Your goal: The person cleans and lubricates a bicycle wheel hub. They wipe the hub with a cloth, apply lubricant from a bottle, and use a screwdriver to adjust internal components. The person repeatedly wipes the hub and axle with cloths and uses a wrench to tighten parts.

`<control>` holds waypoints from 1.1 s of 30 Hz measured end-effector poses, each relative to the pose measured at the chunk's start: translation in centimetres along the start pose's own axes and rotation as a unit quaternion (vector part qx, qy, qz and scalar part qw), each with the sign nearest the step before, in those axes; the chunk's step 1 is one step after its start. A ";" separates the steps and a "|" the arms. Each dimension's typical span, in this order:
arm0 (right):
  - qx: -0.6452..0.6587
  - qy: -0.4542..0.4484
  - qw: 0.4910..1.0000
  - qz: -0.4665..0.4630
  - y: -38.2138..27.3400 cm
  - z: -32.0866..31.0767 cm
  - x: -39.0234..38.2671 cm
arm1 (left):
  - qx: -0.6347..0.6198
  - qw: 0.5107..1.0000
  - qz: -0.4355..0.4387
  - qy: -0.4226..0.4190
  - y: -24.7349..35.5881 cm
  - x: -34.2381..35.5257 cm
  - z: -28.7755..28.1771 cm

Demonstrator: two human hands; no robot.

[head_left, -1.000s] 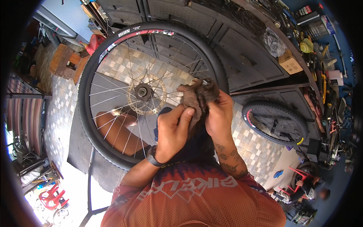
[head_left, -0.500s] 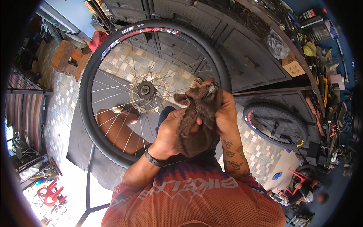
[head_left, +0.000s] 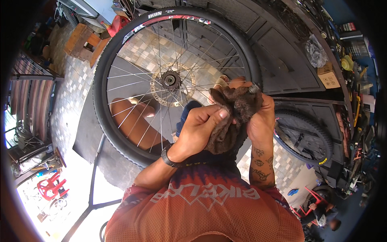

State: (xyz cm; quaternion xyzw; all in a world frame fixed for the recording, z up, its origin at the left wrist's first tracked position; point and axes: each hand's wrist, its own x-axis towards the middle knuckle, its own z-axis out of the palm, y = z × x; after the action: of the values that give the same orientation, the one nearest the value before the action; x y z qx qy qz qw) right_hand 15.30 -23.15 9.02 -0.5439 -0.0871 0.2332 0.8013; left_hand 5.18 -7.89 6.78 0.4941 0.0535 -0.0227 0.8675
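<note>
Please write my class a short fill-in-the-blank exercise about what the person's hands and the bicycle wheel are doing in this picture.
1. Both hands, left hand and right hand, grip a brown ____.
2. The rag is pressed against the tyre of a spoked bicycle ____.
3. At the wheel's centre, beside the hub, sits a round brake ____.

Missing words: rag; wheel; disc

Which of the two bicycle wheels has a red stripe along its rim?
The large wheel in front of the person, beside the brown rag held in both hands; the smaller wheel to the right shows a plain dark rim.
</note>
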 end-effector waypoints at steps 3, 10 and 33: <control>0.061 0.012 0.998 0.027 1.1 -0.3 -0.2 | -0.036 0.999 -0.008 0.006 -0.1 -0.5 -0.5; 0.102 -0.020 0.991 -0.090 3.8 -0.4 -0.2 | -0.186 0.970 -0.029 0.152 -1.2 -0.9 -2.5; -0.052 0.015 0.992 -0.113 4.7 -0.6 0.4 | -0.030 0.974 0.054 0.219 -0.6 0.4 -0.6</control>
State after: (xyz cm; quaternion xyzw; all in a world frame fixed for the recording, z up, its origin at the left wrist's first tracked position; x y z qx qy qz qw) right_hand 14.61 -22.04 4.48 -0.5752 -0.1481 0.1276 0.7943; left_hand 5.44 -7.69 5.97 0.4627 0.2165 0.1349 0.8490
